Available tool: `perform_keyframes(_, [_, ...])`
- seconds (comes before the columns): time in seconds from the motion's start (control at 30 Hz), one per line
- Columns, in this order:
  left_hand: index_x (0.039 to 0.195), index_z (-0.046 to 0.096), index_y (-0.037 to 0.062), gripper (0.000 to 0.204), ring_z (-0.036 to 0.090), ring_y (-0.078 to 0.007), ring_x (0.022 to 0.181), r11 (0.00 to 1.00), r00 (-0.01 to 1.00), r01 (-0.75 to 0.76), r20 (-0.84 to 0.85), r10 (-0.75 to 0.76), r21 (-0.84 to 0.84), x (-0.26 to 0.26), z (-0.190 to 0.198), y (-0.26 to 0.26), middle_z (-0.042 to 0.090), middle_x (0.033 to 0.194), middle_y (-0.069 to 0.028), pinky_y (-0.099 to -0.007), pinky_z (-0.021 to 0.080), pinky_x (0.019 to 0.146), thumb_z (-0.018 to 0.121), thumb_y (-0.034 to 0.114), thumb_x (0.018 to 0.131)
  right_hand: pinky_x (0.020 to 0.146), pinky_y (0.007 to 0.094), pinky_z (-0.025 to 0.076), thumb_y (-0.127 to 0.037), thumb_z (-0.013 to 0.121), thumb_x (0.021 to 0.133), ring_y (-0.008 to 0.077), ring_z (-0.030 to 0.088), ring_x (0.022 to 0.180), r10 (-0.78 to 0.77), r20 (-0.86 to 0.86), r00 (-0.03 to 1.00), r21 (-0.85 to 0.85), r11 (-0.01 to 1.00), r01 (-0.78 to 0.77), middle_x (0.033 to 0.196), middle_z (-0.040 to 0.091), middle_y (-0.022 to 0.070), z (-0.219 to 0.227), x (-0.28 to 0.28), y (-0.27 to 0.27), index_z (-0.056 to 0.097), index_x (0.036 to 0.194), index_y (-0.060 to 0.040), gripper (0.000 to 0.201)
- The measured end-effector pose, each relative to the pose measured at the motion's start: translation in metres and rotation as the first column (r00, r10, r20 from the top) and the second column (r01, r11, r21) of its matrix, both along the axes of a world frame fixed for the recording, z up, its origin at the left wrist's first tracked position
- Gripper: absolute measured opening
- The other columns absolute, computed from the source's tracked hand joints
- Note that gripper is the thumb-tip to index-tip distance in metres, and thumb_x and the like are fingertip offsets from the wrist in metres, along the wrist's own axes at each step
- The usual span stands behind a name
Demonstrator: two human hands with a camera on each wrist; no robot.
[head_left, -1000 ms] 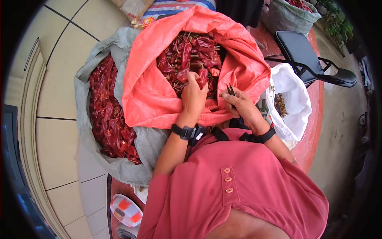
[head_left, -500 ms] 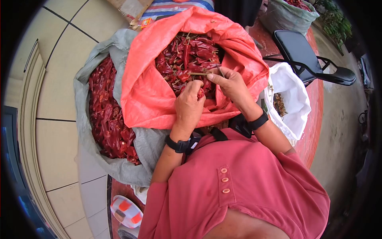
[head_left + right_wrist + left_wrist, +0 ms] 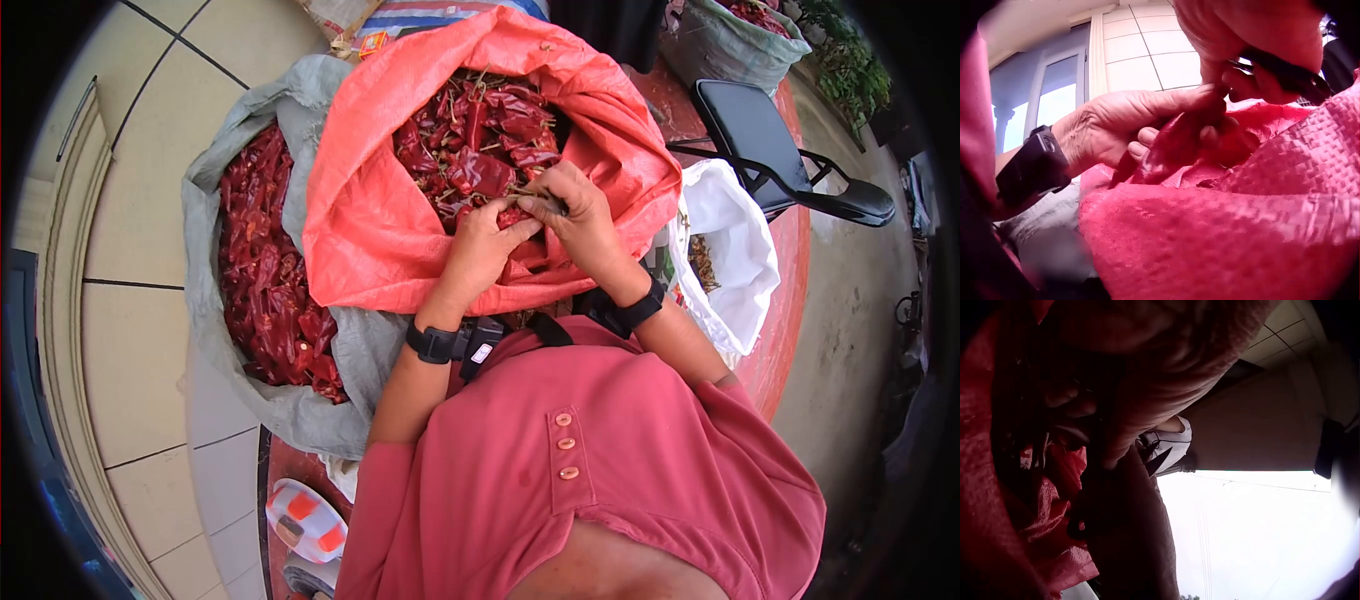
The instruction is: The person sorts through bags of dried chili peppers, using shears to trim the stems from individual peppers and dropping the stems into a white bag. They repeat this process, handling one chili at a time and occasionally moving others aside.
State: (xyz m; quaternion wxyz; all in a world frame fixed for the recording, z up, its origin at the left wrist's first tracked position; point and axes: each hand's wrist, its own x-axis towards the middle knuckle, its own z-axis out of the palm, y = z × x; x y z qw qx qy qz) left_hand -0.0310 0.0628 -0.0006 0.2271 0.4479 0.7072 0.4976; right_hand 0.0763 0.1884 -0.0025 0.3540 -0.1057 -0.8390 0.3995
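Note:
In the head view, my left hand (image 3: 478, 248) and right hand (image 3: 585, 215) meet over the near side of an open red woven sack (image 3: 385, 255) full of dried red chillies (image 3: 480, 172). The left fingers curl round a dried chilli (image 3: 1166, 145), plainest in the right wrist view. My right hand grips scissors with a black handle (image 3: 1288, 74). A dark pointed blade (image 3: 1160, 461) shows in the left wrist view. Thumb and fingertips of both hands come together at the chilli's stem end, where the right fingers partly cover it.
A grey sack (image 3: 215, 240) of red chillies stands on the left. To the right is a white bag (image 3: 745, 255) with brownish bits inside, near a black folding chair (image 3: 750, 130). Another filled sack (image 3: 725, 50) stands at the back right. A white and orange dish (image 3: 300, 515) lies lower left.
My right hand has moved up and left to meet the left hand. A stem seen at the right fingers half a second ago is now mostly covered. The left hand has drawn back slightly from the pile.

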Motion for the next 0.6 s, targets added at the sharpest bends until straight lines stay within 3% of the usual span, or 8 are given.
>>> perform_keyframes(0.03, [0.103, 0.063, -0.0011, 0.033, 0.065, -0.0376, 0.082, 1.0, 0.996, 0.009, 0.089, -0.01, 0.011, 0.002, 0.001, -0.001, 0.066, 0.09, -0.0206, -0.0422, 0.05, 0.07, 0.069, 0.026, 0.085, 0.063, 0.0275, 0.047, -0.009, 0.065, 0.09, 0.0115, 0.055, 0.072, 0.001, 0.003, 1.0, 0.033, 0.999, -0.001, 0.081, 0.054, -0.0002, 0.002, 0.001, -0.001, 0.059, 0.089, -0.0015, 0.01])
perform_keyframes(0.1, [0.103, 0.062, -0.0003, 0.03, 0.065, -0.0378, 0.079, 0.998, 0.997, -0.045, 0.053, 0.047, -0.041, 0.008, 0.002, -0.001, 0.065, 0.086, -0.0209, -0.0422, 0.05, 0.067, 0.069, 0.023, 0.085, 0.06, 0.0272, 0.047, -0.009, 0.065, 0.091, 0.0115, 0.056, 0.067, -0.002, 0.005, 1.0, 0.1, 0.995, 0.001, 0.081, 0.053, -0.0004, 0.01, 0.002, -0.004, 0.058, 0.088, -0.0014, 0.011])
perform_keyframes(0.17, [0.102, 0.061, 0.0003, 0.027, 0.064, -0.0382, 0.077, 0.997, 0.997, -0.072, 0.003, 0.072, -0.03, 0.014, 0.004, -0.003, 0.065, 0.083, -0.0212, -0.0427, 0.049, 0.065, 0.069, 0.02, 0.085, 0.054, 0.0256, 0.043, -0.012, 0.062, 0.093, 0.0101, 0.052, 0.06, 0.056, -0.057, 0.997, -0.284, 0.956, -0.07, 0.076, 0.052, -0.0006, 0.012, 0.002, -0.015, 0.057, 0.087, -0.0019, 0.013])
perform_keyframes(0.2, [0.1, 0.06, 0.0005, 0.025, 0.064, -0.0384, 0.077, 0.998, 0.997, -0.07, -0.029, 0.07, 0.006, 0.016, 0.005, -0.003, 0.064, 0.083, -0.0213, -0.0432, 0.049, 0.064, 0.069, 0.018, 0.085, 0.05, 0.0248, 0.041, -0.013, 0.061, 0.094, 0.0093, 0.05, 0.056, 0.075, -0.095, 0.993, -0.461, 0.881, -0.11, 0.074, 0.051, -0.0007, 0.012, 0.002, -0.018, 0.056, 0.086, -0.0022, 0.014])
perform_keyframes(0.3, [0.093, 0.056, 0.0006, 0.02, 0.063, -0.0386, 0.075, 0.997, 0.994, -0.036, -0.096, 0.043, 0.073, 0.017, 0.009, -0.005, 0.063, 0.08, -0.0206, -0.0436, 0.048, 0.062, 0.069, 0.014, 0.085, 0.045, 0.0216, 0.033, -0.019, 0.059, 0.096, 0.0058, 0.039, 0.047, 0.124, -0.089, 0.988, -0.778, 0.61, -0.147, 0.066, 0.048, -0.0025, 0.012, 0.003, -0.019, 0.055, 0.086, -0.0047, 0.018])
perform_keyframes(0.43, [0.087, 0.052, 0.0011, 0.019, 0.062, -0.0382, 0.073, 0.995, 0.99, -0.002, -0.137, 0.016, 0.104, 0.018, 0.01, -0.008, 0.06, 0.076, -0.0191, -0.0438, 0.047, 0.06, 0.068, 0.012, 0.085, 0.043, 0.0202, 0.027, -0.025, 0.061, 0.095, 0.0036, 0.033, 0.047, 0.262, -0.105, 0.96, -0.93, 0.317, -0.188, 0.06, 0.043, -0.0055, 0.022, 0.011, -0.013, 0.056, 0.086, -0.0083, 0.02])
perform_keyframes(0.53, [0.096, 0.059, 0.0018, 0.018, 0.062, -0.0237, 0.065, 0.994, 0.966, 0.028, -0.26, 0.001, 0.106, 0.016, 0.003, -0.012, 0.062, 0.076, -0.0122, -0.0337, 0.047, 0.059, 0.068, 0.013, 0.087, 0.043, 0.0196, 0.024, -0.026, 0.061, 0.095, 0.0037, 0.03, 0.046, 0.32, -0.13, 0.938, -0.985, 0.064, -0.158, 0.06, 0.041, -0.0071, 0.015, 0.012, -0.007, 0.055, 0.085, -0.0103, 0.019])
perform_keyframes(0.6, [0.097, 0.059, 0.0027, 0.017, 0.061, -0.0265, 0.065, 0.977, 0.958, 0.068, -0.287, -0.008, 0.2, 0.015, 0.003, -0.013, 0.062, 0.077, -0.0125, -0.035, 0.047, 0.06, 0.069, 0.012, 0.086, 0.043, 0.0197, 0.022, -0.025, 0.061, 0.095, 0.0041, 0.03, 0.046, 0.306, -0.12, 0.944, -0.99, -0.106, -0.092, 0.06, 0.038, -0.008, 0.012, 0.011, -0.007, 0.055, 0.084, -0.0114, 0.019])
